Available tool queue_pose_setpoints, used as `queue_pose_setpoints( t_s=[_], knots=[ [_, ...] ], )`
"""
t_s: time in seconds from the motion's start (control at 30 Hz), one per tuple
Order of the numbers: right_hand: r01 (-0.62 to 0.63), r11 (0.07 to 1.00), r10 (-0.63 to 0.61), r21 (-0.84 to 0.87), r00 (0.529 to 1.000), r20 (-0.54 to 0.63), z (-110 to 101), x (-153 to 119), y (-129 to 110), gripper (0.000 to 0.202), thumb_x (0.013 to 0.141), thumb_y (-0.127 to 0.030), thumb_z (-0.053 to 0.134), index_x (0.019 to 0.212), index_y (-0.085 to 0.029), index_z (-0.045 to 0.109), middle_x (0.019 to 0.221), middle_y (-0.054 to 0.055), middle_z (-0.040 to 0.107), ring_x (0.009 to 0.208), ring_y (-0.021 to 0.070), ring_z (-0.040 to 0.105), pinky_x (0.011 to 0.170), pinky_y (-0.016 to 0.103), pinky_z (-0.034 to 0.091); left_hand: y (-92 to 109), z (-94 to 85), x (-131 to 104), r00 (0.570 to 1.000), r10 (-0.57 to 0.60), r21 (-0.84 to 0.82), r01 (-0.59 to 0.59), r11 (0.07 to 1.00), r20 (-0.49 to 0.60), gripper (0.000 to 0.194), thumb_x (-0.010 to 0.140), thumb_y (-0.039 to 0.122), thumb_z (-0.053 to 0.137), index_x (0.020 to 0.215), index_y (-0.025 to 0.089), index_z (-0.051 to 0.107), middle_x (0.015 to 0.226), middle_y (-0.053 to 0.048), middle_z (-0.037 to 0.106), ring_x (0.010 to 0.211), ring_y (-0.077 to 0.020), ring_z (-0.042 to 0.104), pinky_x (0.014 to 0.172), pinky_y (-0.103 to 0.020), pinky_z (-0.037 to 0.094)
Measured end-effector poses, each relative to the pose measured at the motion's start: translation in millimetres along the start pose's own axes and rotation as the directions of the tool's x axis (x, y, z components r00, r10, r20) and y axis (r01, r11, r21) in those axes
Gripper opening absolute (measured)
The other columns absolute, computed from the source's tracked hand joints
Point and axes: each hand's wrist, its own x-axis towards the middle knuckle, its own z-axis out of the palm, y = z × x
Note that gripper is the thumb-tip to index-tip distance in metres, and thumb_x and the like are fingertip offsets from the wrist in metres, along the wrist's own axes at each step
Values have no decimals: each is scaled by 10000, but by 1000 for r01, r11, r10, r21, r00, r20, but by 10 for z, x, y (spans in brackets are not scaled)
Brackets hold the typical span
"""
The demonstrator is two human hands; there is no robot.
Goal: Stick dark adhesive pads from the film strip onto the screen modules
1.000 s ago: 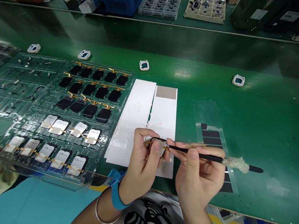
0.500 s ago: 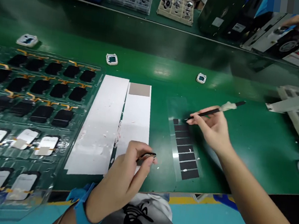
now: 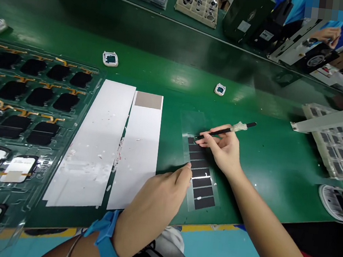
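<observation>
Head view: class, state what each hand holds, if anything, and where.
Right hand holds black tweezers mid-shaft, tips on the strip of black pads. Left hand presses the strip's edge; anything held is hidden.

A long green workbench (image 3: 279,157) carries rows of parts. Two white paper sheets (image 3: 95,144) lie side by side at its middle. Just left of the sheets sits a clear tray (image 3: 79,93) of dark screens; just right of them lies a clear film strip (image 3: 198,177) bearing black rectangles. Beyond the sheets, small white square frames (image 3: 110,59) dot the surface, and far to the right rest grey component trays (image 3: 337,153).
</observation>
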Motion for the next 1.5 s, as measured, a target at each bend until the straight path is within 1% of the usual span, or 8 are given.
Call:
queue_pose_setpoints(
  t_s=[0.37,0.5,0.6,0.73,0.87,0.97,1.13,1.5],
  knots=[
    [40,999,-39,11,999,-19,8,-4,55,366,773,-362,787,917,-225,479,819,-15,710,629,170,753,534,217,630,13,32,14,998,-61,-96,60,994,-10,296,977,79,413,1268,93,468,1049,-144,734,730,-246,721,479,-339,546],
    [71,997,-70,16,996,-52,-26,31,43,370,782,-366,781,922,-238,462,832,-28,707,586,176,744,484,237,625,-14,-2,7,988,-150,-229,137,964,-39,212,986,144,447,1156,130,574,757,-45,704,592,-207,659,443,-302,470],
    [178,984,-174,24,978,-117,-10,-24,-152,322,794,-292,781,901,-227,484,809,-23,720,599,154,740,513,222,629,-102,-110,-69,951,-298,-429,235,872,-85,130,957,203,549,997,203,672,609,30,641,458,-132,539,414,-248,404],
    [321,946,-308,44,933,-186,242,-404,-632,203,850,-138,704,934,-210,534,824,7,712,756,200,764,617,296,676,-251,-284,-230,880,-436,-628,233,742,-188,151,929,247,626,1040,271,725,766,30,715,608,-109,613,519,-199,474],
    [417,904,-405,96,906,-128,677,-859,-901,271,854,1,615,994,-209,515,884,18,692,818,215,762,633,341,696,-325,-353,-309,870,-411,-623,166,764,-273,263,956,212,577,1188,270,686,798,26,715,657,-106,620,615,-207,501],
    [507,852,-496,129,861,-109,971,-992,-850,359,828,84,557,1040,-199,494,945,31,696,884,205,754,686,357,700,-336,-340,-314,877,-354,-591,105,800,-324,342,959,162,539,1271,254,644,851,7,709,659,-106,596,614,-211,490],
    [564,818,-527,114,813,-247,1269,-975,-675,380,816,107,527,1052,-187,480,933,21,669,882,168,734,714,339,694,-342,-305,-331,886,-318,-598,59,799,-338,484,997,164,441,1475,237,448,890,-27,628,710,-132,563,630,-238,486],
    [555,832,-523,2,785,-331,1379,-970,-518,331,847,2,598,1054,-238,503,898,0,687,814,153,721,765,406,689,-352,-289,-363,894,-320,-677,25,736,-315,506,1044,289,348,1543,210,328,1023,-79,597,877,-187,545,877,-360,488]
  ],
)
